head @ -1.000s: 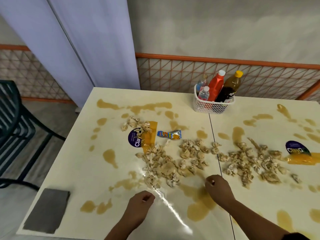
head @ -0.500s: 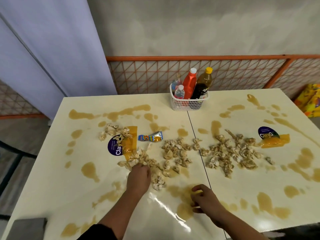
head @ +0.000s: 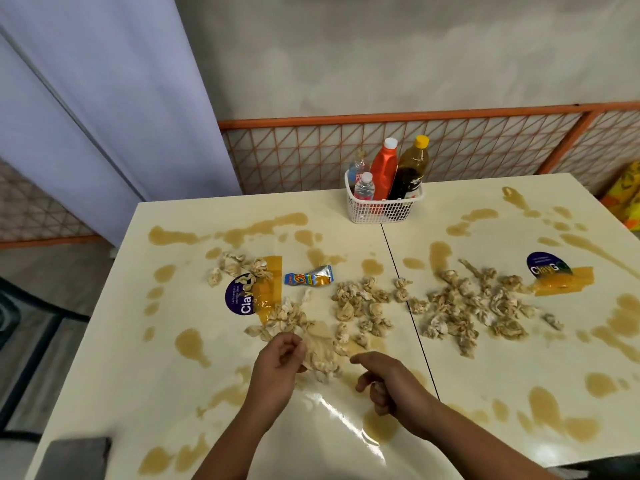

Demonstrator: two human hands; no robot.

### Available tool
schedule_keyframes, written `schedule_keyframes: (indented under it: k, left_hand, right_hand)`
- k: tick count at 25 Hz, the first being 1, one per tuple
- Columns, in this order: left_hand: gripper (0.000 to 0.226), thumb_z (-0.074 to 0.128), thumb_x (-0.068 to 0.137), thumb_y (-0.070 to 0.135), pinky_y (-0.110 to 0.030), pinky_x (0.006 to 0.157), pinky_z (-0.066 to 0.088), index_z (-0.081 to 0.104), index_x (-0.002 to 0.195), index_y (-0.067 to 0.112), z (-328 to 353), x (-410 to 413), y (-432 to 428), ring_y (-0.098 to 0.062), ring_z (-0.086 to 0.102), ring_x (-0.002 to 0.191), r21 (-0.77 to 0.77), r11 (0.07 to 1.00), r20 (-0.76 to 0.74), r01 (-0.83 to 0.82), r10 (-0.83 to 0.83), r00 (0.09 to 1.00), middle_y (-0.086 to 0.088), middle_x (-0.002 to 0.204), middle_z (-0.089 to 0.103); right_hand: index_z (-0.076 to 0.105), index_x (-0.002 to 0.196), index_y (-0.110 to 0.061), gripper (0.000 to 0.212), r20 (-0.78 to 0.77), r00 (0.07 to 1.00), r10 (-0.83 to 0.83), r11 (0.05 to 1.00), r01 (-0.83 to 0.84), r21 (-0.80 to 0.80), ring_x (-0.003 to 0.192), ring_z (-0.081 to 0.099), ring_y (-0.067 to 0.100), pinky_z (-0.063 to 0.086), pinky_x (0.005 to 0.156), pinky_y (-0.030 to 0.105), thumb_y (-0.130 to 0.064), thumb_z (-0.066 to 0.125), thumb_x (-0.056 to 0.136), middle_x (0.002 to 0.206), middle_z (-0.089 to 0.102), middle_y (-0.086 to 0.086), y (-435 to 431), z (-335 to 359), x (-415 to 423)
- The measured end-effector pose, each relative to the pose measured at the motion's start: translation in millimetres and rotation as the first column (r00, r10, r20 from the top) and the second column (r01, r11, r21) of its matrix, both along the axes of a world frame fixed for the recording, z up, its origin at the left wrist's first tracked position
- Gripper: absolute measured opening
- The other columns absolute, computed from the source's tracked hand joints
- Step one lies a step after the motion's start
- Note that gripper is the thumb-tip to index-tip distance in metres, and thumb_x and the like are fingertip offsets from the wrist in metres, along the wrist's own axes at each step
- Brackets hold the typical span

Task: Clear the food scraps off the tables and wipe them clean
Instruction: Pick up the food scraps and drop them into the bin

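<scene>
- Scraps (head: 360,306) thread: how far along was this cleanup, could anyone make it out?

- Barely started, imo. Left hand (head: 277,367) had its fingers curled right against the near edge of the clump on the left table (head: 104,358). It was touching the clump, but I couldn't tell if a piece was actually pinched. Right hand (head: 393,388) hovered just beside the same clump, forefinger poking toward it and the other fingers tucked in. Nothing in it that I could see.

- So nothing cleared yet?

- Didn't look like it. There was one heap per table, with the second heap (head: 474,313) sitting on the right table (head: 519,368). Brown spills (head: 188,342) were all over both tops, so I'd say no wiping had been done. The grey cloth (head: 74,459) lay at the near left corner, well apart from both hands. So picking up, then wiping, were all left to do.

- Which way did the mess run?

- The lumps were crumpled, so no real direction to any one of them. Together they made a band running left to right across both tables, over the seam (head: 388,244). The snack wrapper (head: 308,277) lay the same way, silver end to the right.
</scene>
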State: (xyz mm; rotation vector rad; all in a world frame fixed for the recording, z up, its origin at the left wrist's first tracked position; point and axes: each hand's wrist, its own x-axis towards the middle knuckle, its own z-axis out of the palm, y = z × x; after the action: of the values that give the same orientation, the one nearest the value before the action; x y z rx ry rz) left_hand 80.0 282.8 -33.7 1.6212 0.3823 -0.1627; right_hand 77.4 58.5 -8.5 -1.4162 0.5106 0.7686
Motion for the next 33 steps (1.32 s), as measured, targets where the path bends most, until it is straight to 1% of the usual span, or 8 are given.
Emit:
schedule_keyframes:
  k: [3, 7, 10, 13, 17, 26, 30, 33]
  left_hand:
    - [0.008, 0.066, 0.093, 0.010, -0.035, 0.078, 0.060, 0.066, 0.098, 0.016, 14, -9, -7, -0.021, 0.071, 0.085, -0.069, 0.998, 0.019, -0.016, 0.017, 1.000, -0.008, 0.089, 0.073]
    - [0.019, 0.066, 0.092, 0.004, -0.033, 0.078, 0.059, 0.070, 0.100, 0.020, 25, -19, -17, -0.023, 0.073, 0.087, -0.091, 0.994, 0.046, -0.056, 0.060, 0.997, -0.006, 0.091, 0.075]
    - [0.018, 0.073, 0.086, 0.003, -0.028, 0.079, 0.056, 0.076, 0.098, 0.016, 33, -29, -17, -0.020, 0.073, 0.090, -0.116, 0.992, 0.101, 0.042, -0.030, 0.994, -0.003, 0.096, 0.076]
    - [0.022, 0.081, 0.081, 0.012, -0.029, 0.081, 0.058, 0.078, 0.102, 0.019, 35, -36, -20, -0.019, 0.072, 0.091, 0.011, 0.990, 0.192, 0.142, -0.142, 0.971, 0.001, 0.099, 0.074]
    - [0.019, 0.078, 0.081, 0.003, -0.025, 0.073, 0.055, 0.079, 0.085, 0.022, 45, -38, -38, -0.016, 0.073, 0.077, 0.057, 0.998, 0.185, 0.039, -0.049, 0.981, -0.001, 0.081, 0.076]
    - [0.011, 0.074, 0.087, 0.011, -0.029, 0.070, 0.055, 0.077, 0.088, 0.021, 70, -48, -127, -0.020, 0.072, 0.070, 0.006, 0.999, 0.106, -0.042, 0.042, 0.994, -0.003, 0.072, 0.075]
    - [0.015, 0.073, 0.087, 0.015, -0.027, 0.083, 0.056, 0.077, 0.100, 0.022, 83, -63, -178, -0.017, 0.074, 0.089, -0.092, 0.985, 0.054, 0.146, -0.142, 0.988, 0.000, 0.089, 0.078]
    - [0.019, 0.076, 0.083, 0.023, -0.019, 0.078, 0.054, 0.075, 0.101, 0.027, 87, -77, -220, -0.010, 0.073, 0.091, -0.016, 0.952, 0.079, 0.306, -0.304, 0.949, 0.004, 0.093, 0.078]
  right_hand:
    - [0.067, 0.113, -0.019, 0.027, 0.079, 0.994, 0.071, 0.992, -0.078, 0.095, 0.049, 0.025, 0.015, 0.016, 0.052, 0.028, -0.042, 0.058, 0.100, 0.086, 0.061, 0.012, 24, 12, 6]
    - [0.064, 0.098, -0.006, 0.022, 0.209, 0.973, 0.096, 0.993, -0.108, 0.046, 0.045, 0.027, 0.014, 0.019, 0.050, 0.030, -0.028, 0.069, 0.095, 0.061, 0.045, 0.006, 41, 15, 4]
    - [0.060, 0.100, -0.003, 0.016, 0.108, 0.992, -0.066, 0.985, 0.047, 0.168, 0.043, 0.023, 0.013, 0.017, 0.046, 0.027, -0.015, 0.069, 0.093, 0.064, 0.038, 0.008, 38, 12, 1]
    - [0.057, 0.094, -0.006, 0.024, 0.017, 0.991, -0.129, 0.947, 0.119, 0.299, 0.042, 0.022, 0.011, 0.018, 0.043, 0.024, -0.023, 0.073, 0.089, 0.075, 0.046, 0.015, 33, 12, -4]
    - [0.056, 0.076, -0.007, 0.032, 0.127, 0.988, -0.093, 0.978, 0.066, 0.198, 0.040, 0.023, 0.013, 0.020, 0.044, 0.024, -0.031, 0.075, 0.085, 0.061, 0.050, 0.009, 21, 26, -16]
    - [0.071, 0.102, -0.014, 0.012, 0.401, 0.914, -0.053, 0.998, 0.060, -0.004, 0.046, 0.037, 0.013, 0.033, 0.049, 0.024, -0.023, 0.071, 0.095, 0.081, 0.066, 0.001, -48, 48, -41]
    - [0.069, 0.089, -0.006, 0.008, 0.489, 0.865, -0.115, 0.986, 0.159, -0.049, 0.049, 0.049, -0.001, 0.037, 0.053, 0.012, -0.013, 0.072, 0.093, 0.067, 0.063, -0.009, -103, 55, -61]
    - [0.069, 0.083, -0.004, 0.011, 0.485, 0.848, -0.216, 0.972, 0.231, 0.029, 0.048, 0.046, 0.002, 0.036, 0.050, 0.016, -0.004, 0.068, 0.094, 0.063, 0.062, -0.006, -140, 55, -84]
